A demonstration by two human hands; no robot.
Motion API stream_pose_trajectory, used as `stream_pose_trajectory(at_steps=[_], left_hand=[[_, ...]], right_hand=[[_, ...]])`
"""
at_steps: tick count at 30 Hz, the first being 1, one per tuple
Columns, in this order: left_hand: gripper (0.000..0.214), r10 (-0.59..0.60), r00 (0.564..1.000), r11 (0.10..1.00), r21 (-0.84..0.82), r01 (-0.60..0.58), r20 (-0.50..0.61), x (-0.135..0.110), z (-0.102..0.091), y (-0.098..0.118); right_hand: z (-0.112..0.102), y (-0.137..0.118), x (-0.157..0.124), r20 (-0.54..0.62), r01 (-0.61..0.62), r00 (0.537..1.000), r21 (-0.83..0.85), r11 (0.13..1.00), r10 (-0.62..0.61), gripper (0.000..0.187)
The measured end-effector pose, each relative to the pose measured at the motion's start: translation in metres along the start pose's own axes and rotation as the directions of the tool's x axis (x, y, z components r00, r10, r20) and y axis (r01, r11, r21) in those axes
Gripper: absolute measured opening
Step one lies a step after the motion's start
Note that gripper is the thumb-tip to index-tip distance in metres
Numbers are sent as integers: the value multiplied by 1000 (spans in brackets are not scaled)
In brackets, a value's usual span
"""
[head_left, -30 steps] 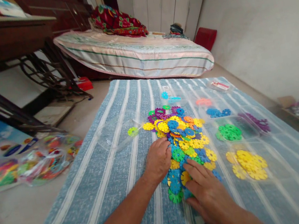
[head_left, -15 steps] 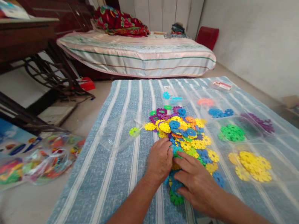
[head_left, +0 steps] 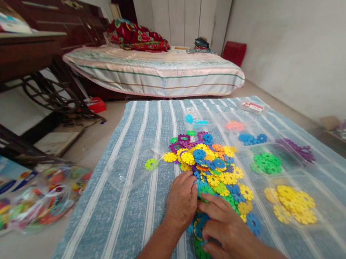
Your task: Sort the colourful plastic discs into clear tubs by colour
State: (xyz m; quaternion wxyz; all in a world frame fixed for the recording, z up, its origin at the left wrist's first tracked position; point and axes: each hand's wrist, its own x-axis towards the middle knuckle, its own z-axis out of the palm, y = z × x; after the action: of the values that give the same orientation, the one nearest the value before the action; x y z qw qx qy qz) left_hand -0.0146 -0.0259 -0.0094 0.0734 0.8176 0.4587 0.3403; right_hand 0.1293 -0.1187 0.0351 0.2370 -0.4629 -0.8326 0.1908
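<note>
A heap of flower-shaped plastic discs (head_left: 213,180), mostly yellow, blue, green, orange and purple, lies on the striped cloth. At its near left edge is my left hand (head_left: 182,198), fingers bent and pressed together, their tips hidden among the discs. My right hand (head_left: 225,226) reaches over the near part of the heap with bent fingers spread apart, touching discs. Close to its thumb lies a green disc (head_left: 201,251), partly covered. Whatever the left fingers grip is hidden. A lone lime-green disc (head_left: 151,164) rests left of the heap, by a clear plastic container (head_left: 123,173).
On the right, clear containers hold yellow discs (head_left: 293,204), green discs (head_left: 266,163), blue discs (head_left: 252,138) and purple pieces (head_left: 298,150). A small clear box (head_left: 253,106) sits at the far right. Beyond are a bed (head_left: 157,77) and a sewing-machine table (head_left: 7,51).
The whole view has shifted, so the cloth and heap appear slightly lower and further left. Both hands stay at the near part of the heap, with little change in pose.
</note>
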Motion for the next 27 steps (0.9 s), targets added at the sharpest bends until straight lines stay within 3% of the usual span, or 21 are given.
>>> stream_pose_trajectory(at_steps=[3, 6, 10, 13, 16, 18, 20, 24, 27], left_hand=[[25, 34, 999, 999, 18, -33, -25, -1, 0, -2], [24, 58, 996, 998, 25, -57, -66, -1, 0, -5], [23, 57, 995, 998, 36, -54, -83, -2, 2, -6], [22, 48, 997, 998, 50, -45, -67, -3, 1, -6], [22, 48, 996, 997, 62, -44, -72, -3, 1, -6], [23, 51, 996, 997, 60, -47, -70, -3, 1, -6], [23, 50, 997, 998, 51, -47, -61, -2, 1, -5], [24, 44, 998, 999, 30, -43, -42, -1, 3, -4], [24, 35, 999, 999, 18, -34, -30, 0, 4, -3]], right_hand=[[-12, 10, 9, -40, -33, 999, 68, 997, 35, 12], [-39, 33, 37, -148, -55, 987, 19, 998, 57, 9], [-91, 75, 110, -305, -144, 949, -186, 972, 82, 13], [-125, 101, 168, -396, -238, 908, -216, 947, 138, 10], [-143, 114, 200, -498, -341, 844, -213, 916, 199, 14], [-143, 114, 201, -509, -352, 836, -215, 911, 203, 18], [-135, 107, 188, -470, -320, 863, -224, 921, 186, 17], [-107, 84, 138, -321, -224, 935, -206, 953, 151, 12], [-84, 65, 93, -185, -113, 978, -101, 988, 93, 12]])
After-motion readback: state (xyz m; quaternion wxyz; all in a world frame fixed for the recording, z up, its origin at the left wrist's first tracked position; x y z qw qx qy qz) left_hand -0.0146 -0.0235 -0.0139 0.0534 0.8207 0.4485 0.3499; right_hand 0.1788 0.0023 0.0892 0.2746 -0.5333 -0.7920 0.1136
